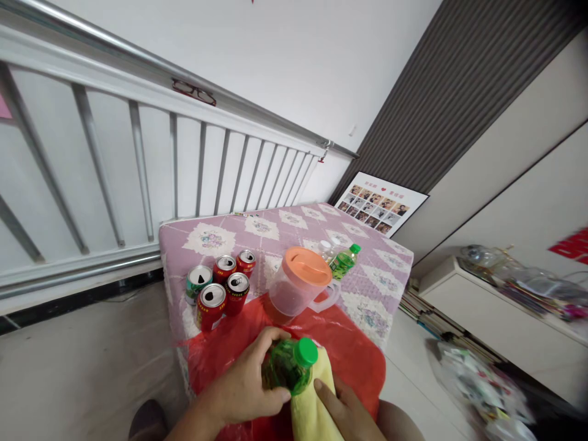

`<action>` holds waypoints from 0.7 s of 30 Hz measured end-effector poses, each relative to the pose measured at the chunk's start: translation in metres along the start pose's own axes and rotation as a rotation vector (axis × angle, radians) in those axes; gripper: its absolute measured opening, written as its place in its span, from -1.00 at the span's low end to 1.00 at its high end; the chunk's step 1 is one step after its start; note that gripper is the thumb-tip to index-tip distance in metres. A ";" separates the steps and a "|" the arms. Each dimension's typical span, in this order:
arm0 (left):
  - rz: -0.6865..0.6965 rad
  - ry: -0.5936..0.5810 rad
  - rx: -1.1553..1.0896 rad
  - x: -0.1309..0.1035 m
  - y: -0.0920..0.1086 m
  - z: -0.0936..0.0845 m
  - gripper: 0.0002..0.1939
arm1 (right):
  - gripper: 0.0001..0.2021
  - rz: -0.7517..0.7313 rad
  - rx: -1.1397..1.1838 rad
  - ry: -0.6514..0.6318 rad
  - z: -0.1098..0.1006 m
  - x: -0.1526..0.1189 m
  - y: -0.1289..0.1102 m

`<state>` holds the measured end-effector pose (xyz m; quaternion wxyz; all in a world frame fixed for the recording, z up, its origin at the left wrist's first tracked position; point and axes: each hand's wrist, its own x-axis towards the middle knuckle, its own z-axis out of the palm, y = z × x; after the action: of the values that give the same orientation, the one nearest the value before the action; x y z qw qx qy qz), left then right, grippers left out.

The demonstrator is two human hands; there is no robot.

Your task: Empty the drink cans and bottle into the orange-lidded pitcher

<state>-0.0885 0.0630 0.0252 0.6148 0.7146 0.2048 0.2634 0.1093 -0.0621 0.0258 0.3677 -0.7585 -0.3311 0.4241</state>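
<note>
My left hand (pixel 250 383) is wrapped round a green plastic bottle (pixel 285 367) with a green cap, tilted over the red plastic sheet (pixel 358 361). In my right hand (pixel 346 410) is a yellow cloth (pixel 315 401), pressed against the bottle's right side. Just beyond stands a clear plastic pitcher (pixel 291 297) with an orange lid. A second green-capped bottle (pixel 345 262) and clear bottles (pixel 325 248) are behind it, partly hidden. Left of the pitcher, several opened drink cans (pixel 225 285) stand grouped, mostly red with one green.
A purple patterned cloth (pixel 261 226) covers the table. A white radiator (pixel 188 159) runs along the wall, with glasses (pixel 193 92) on top. A photo board (pixel 379 205) leans at the back right. Plastic bags (pixel 482 386) lie on the floor beside a low cabinet (pixel 496 312).
</note>
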 end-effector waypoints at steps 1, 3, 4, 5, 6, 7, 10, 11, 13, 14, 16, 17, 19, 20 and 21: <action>-0.001 -0.002 -0.001 0.000 0.000 0.000 -0.27 | -0.40 0.003 -0.002 -0.023 0.000 0.000 -0.001; -0.018 -0.008 0.003 -0.001 0.002 0.000 -0.27 | -0.37 -0.012 0.011 -0.045 0.002 0.001 -0.002; -0.037 -0.014 0.007 -0.001 0.002 0.000 -0.27 | -0.36 -0.020 0.018 -0.052 0.003 0.002 -0.002; -0.061 -0.020 0.011 -0.002 0.003 0.000 -0.27 | -0.36 -0.023 0.022 -0.058 0.004 0.003 -0.002; -0.086 -0.025 0.015 -0.002 0.003 0.000 -0.27 | -0.37 -0.024 0.025 -0.066 0.004 0.004 -0.001; -0.107 -0.029 0.017 -0.003 0.004 0.000 -0.27 | -0.38 -0.023 0.026 -0.079 0.005 0.006 0.001; -0.123 -0.024 0.017 -0.003 0.001 0.001 -0.23 | -0.37 -0.034 0.010 -0.112 0.005 0.009 0.005; -0.114 -0.018 0.016 -0.003 0.000 0.001 -0.22 | -0.36 -0.042 0.005 -0.113 0.004 0.010 0.006; -0.083 -0.005 0.015 -0.003 -0.004 0.003 -0.21 | -0.35 -0.059 -0.002 -0.105 0.003 0.010 0.007; -0.069 0.002 0.015 -0.003 -0.006 0.004 -0.21 | -0.34 -0.065 -0.002 -0.099 0.002 0.009 0.006; -0.056 0.019 0.016 -0.003 -0.010 0.006 -0.22 | -0.33 -0.061 -0.007 -0.085 0.001 0.006 0.004; -0.054 0.030 0.018 -0.004 -0.012 0.007 -0.22 | -0.32 -0.054 -0.012 -0.076 0.000 0.004 0.002; -0.042 0.060 0.021 -0.006 -0.014 0.010 -0.22 | -0.31 -0.044 -0.018 -0.064 0.000 0.002 0.002; -0.031 0.074 0.020 -0.008 -0.015 0.011 -0.22 | -0.30 -0.046 -0.015 -0.060 0.000 0.001 0.003; -0.018 0.086 0.014 -0.010 -0.016 0.013 -0.22 | -0.30 -0.057 -0.004 -0.054 0.001 0.001 0.005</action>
<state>-0.0873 0.0494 0.0071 0.6029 0.7049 0.2394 0.2870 0.1100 -0.0638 0.0215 0.3690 -0.7379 -0.3631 0.4331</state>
